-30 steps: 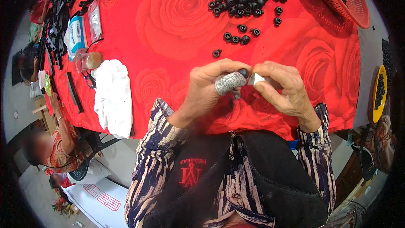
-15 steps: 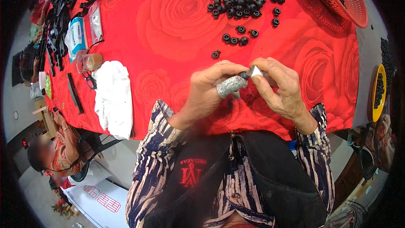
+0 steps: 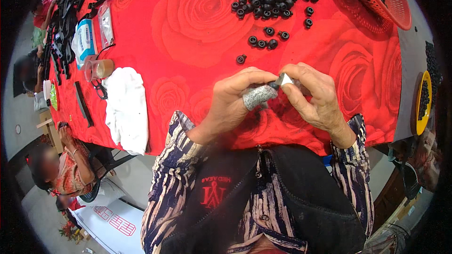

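Observation:
My left hand (image 3: 226,99) is closed in a pinch on a small black knob-like part (image 3: 273,85), mostly hidden by the fingers. A grey speckled cover (image 3: 258,97) wraps one finger of that hand. Between the thumb and fingers of my right hand (image 3: 318,95) is a small silver metal piece (image 3: 285,79), blade-like in shape, its edge against the black part. Both hands meet above the near side of the red rose-patterned tablecloth (image 3: 188,77). Beyond them several loose black knobs (image 3: 262,43) lie scattered, with a larger pile (image 3: 266,0) farther off.
A red plastic basket (image 3: 400,7) with black parts stands far right, a yellow plate (image 3: 423,113) of them lower down. To the left are a white cloth (image 3: 126,113), a cup (image 3: 104,68), a tissue pack (image 3: 85,40) and long black strips (image 3: 82,103). Another person (image 3: 70,164) sits beyond.
My hands stay in nearly the same place, with the covered finger shifted slightly up and right. The person at the left has moved a little.

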Demonstrator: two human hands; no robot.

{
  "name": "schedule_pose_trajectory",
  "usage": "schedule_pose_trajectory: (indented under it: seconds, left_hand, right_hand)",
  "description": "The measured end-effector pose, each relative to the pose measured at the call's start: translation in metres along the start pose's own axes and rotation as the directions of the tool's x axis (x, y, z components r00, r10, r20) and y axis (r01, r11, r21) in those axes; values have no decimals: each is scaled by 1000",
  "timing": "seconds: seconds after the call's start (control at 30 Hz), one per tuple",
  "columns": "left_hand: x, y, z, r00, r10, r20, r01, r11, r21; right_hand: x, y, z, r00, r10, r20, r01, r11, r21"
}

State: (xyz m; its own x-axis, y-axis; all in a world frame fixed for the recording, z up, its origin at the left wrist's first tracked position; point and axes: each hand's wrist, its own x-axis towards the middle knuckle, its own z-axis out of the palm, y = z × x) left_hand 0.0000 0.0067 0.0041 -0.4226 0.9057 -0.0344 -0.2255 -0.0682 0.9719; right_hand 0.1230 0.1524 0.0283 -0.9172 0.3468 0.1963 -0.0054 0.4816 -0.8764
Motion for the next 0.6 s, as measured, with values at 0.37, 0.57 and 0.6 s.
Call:
schedule_pose_trajectory:
  seconds: [0.37,0.57,0.6]
  left_hand:
    - [2,2,-4,970,-241,-11,224,918,-328]
    - [-1,1,-1,955,-293,36,277,848,-453]
    - [-2,1,0,940,-333,66,326,829,-454]
  right_hand:
    - [-2,6,0,956,-81,280,29,982,184]
    - [4,3,2,975,-221,16,219,972,85]
    - [4,1,4,957,-291,-19,291,957,-5]
